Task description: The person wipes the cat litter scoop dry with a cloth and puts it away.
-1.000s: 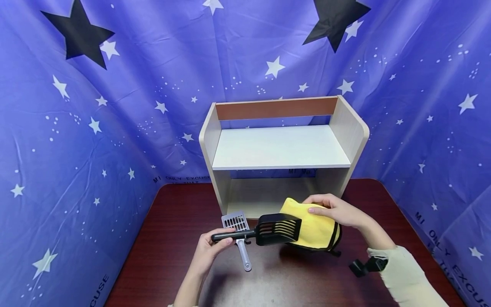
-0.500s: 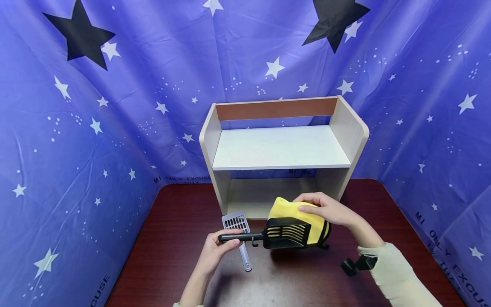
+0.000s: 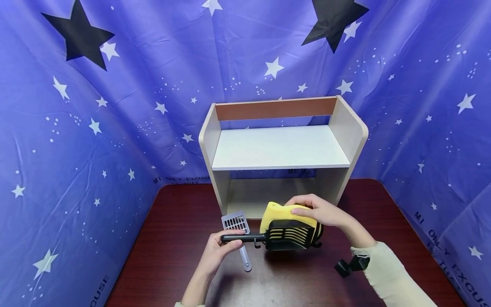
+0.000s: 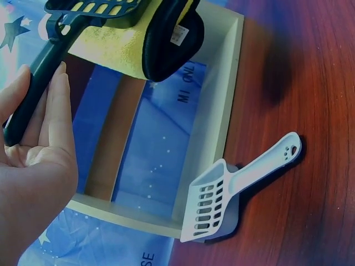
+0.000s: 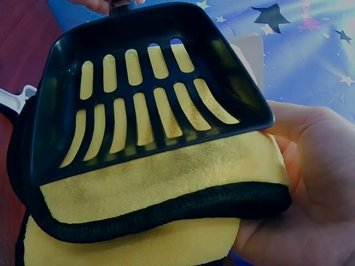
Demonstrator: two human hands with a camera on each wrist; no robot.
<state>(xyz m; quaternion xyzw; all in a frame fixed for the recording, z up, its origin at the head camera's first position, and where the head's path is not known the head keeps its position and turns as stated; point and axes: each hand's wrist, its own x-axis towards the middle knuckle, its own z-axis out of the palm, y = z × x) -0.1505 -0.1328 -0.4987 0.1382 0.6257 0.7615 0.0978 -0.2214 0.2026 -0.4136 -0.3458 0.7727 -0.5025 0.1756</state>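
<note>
Black scoop (image 3: pixel 288 245) is held level above the surface (image 3: pixel 172 221), its handle pinched between the thumb and fingers of the left hand (image 3: pixel 215 249). By the right hand (image 3: pixel 319 210), a yellow cloth (image 3: pixel 271 214) is gripped, the thumb laid over its near face. The cloth is spread behind the scoop's head and is seen through the slots; how firmly the two are pressed together cannot be told.

The scoop is judged to be light, stiff plastic, not easily broken. Its smooth round handle might be turned in a loose pinch, since the wide head is carried at the far end; it is best taken round the middle of the handle. The cloth is judged soft and limp, and would be best bunched well inside its black edging.

Farther out, a grey scoop (image 3: pixel 246 258) is left lying on the surface, partly hidden by the left hand in the head view. Beyond, a pale shelf (image 3: pixel 280 147) is backed by a starry blue curtain (image 3: pixel 172 64).
</note>
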